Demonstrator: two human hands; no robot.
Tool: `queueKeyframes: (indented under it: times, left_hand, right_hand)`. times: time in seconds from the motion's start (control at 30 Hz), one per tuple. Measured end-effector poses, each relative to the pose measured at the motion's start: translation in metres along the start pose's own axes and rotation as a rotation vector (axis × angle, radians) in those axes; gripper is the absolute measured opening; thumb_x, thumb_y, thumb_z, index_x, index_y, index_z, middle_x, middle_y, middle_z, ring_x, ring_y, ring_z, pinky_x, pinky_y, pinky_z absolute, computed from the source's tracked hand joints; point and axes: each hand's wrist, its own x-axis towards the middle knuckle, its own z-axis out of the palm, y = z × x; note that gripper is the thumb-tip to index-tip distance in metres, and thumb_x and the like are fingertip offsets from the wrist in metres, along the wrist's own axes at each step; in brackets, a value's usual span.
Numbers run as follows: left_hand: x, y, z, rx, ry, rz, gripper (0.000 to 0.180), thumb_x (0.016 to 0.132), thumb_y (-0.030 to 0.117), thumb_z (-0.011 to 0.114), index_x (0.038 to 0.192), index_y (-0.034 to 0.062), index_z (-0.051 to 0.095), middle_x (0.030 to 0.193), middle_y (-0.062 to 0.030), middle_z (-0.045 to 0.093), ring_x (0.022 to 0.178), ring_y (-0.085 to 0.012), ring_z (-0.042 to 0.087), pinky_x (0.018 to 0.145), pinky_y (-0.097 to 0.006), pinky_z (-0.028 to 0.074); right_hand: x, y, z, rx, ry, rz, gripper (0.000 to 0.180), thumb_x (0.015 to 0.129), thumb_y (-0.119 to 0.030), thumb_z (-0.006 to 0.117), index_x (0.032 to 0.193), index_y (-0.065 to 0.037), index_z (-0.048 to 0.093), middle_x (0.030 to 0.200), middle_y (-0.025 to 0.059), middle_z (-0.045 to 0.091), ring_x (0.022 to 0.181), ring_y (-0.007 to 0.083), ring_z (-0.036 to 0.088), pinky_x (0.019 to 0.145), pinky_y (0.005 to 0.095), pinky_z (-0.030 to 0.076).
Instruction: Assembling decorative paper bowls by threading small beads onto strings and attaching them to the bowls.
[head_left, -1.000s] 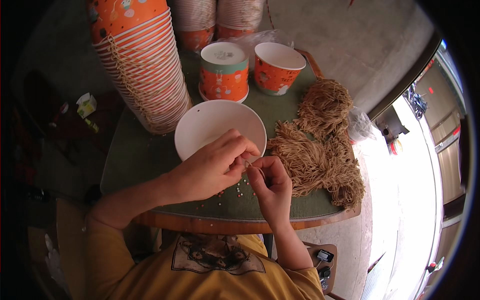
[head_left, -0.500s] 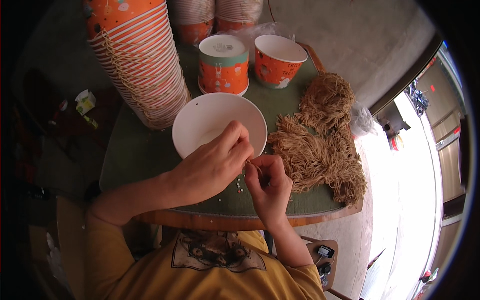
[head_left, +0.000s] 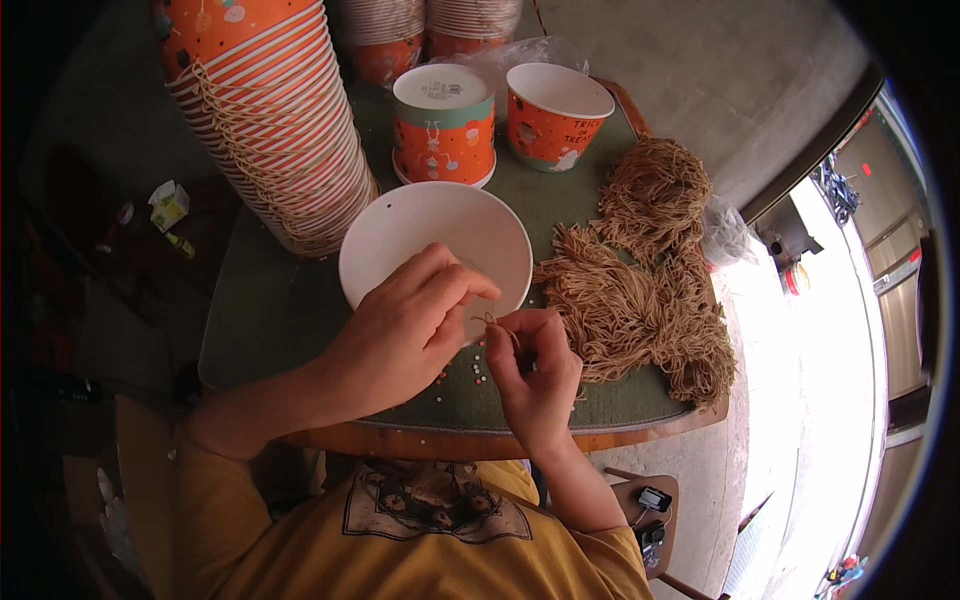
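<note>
Near the table's front edge, my right hand (head_left: 535,370) is closed, pinching a short tan cord (head_left: 487,319) whose loose tip sticks up from the fingertips. My left hand (head_left: 405,318) hovers just left of it with curved fingers apart, and no object shows in its grasp. Behind and partly under my left hand is a paper bucket (head_left: 375,235), its white inside facing up and a small hole near its far rim. My hands cover its near side. Right of my right hand lies a thick bundle of tan cords (head_left: 630,305).
At the left leans a tall stack of orange paper buckets (head_left: 270,130) with cord handles. Farther back are an upside-down bucket (head_left: 443,140) and an upright one (head_left: 555,125). Small white and orange dots (head_left: 479,370) lie on the green tabletop (head_left: 265,320). A stool (head_left: 640,510) stands below right.
My left hand has let go of the cord and drawn slightly away to the left, its fingers spreading. The right hand keeps its pinch in nearly the same place.
</note>
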Motion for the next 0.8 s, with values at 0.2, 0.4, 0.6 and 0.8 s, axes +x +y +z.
queueKeyframes:
  times: [0.2,0.4,0.6,0.8]
  left_hand:
    - [-0.004,-0.003,0.004,-0.058,-0.055,-0.039,0.023,0.083,-0.006,0.058,0.103,0.0035,0.059,0.091,-0.008,0.053,0.082,-0.0191,0.059,0.069,-0.031,0.05]
    - [-0.002,-0.004,0.006,-0.047,-0.047,-0.003,0.014,0.083,-0.004,0.06,0.095,0.001,0.056,0.088,-0.0079,0.056,0.075,-0.0202,0.062,0.067,-0.031,0.051]
    - [0.0,-0.007,0.005,-0.23,-0.094,-0.147,0.011,0.085,-0.005,0.057,0.094,0.0004,0.054,0.088,-0.0057,0.058,0.076,-0.0133,0.062,0.068,-0.027,0.051]
    - [0.005,-0.007,0.0,-0.452,-0.197,-0.337,0.009,0.087,-0.004,0.056,0.093,0.001,0.053,0.089,-0.002,0.058,0.078,-0.0077,0.058,0.071,-0.024,0.05]
  right_hand:
    - [0.0,0.002,0.004,0.002,0.029,-0.005,0.012,0.086,-0.004,0.067,0.088,-0.003,0.056,0.064,-0.0039,0.055,0.057,0.0008,0.044,0.052,0.0171,0.038]
    - [-0.003,0.006,0.002,-0.02,0.009,0.0,0.015,0.084,-0.007,0.069,0.093,-0.006,0.057,0.063,0.0008,0.057,0.052,0.0075,0.052,0.051,0.023,0.044]
    - [-0.004,0.006,0.002,-0.095,0.0,-0.065,0.017,0.083,-0.006,0.07,0.092,-0.007,0.057,0.062,0.0013,0.055,0.05,0.0104,0.052,0.049,0.0241,0.044]
    - [-0.005,0.006,0.003,-0.117,0.01,-0.148,0.018,0.081,-0.005,0.071,0.091,-0.006,0.056,0.063,0.0023,0.056,0.05,0.0111,0.054,0.048,0.0239,0.045]
